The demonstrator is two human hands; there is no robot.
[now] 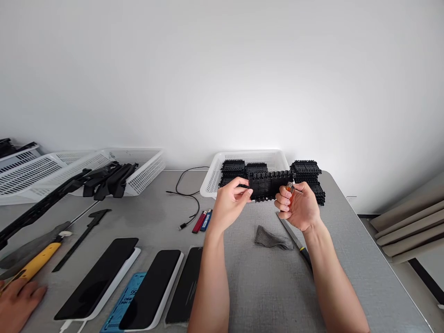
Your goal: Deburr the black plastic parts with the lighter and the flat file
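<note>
My left hand (231, 203) pinches the left end of a black plastic panel (267, 186) with toothed long edges, holding it up above the table. At the panel's right end, my right hand (302, 207) is closed round an orange lighter (289, 190), its metal top pointing up. No flame can be made out. Behind the panel, similar black panels (233, 166) lie in a white basket (209, 178), and more are stacked (305, 167) to its right. Below my hands a grey cloth (272, 238) lies by a knife (294, 238) with a dark handle.
Red (199, 222) and blue (206, 220) lighters lie left of my left arm, near a black cable (189, 195). Phones (152, 286) lie in front. At left are a caliper (81, 240), baskets (147, 178) and another person's hand (22, 300) by a yellow-handled tool (41, 260).
</note>
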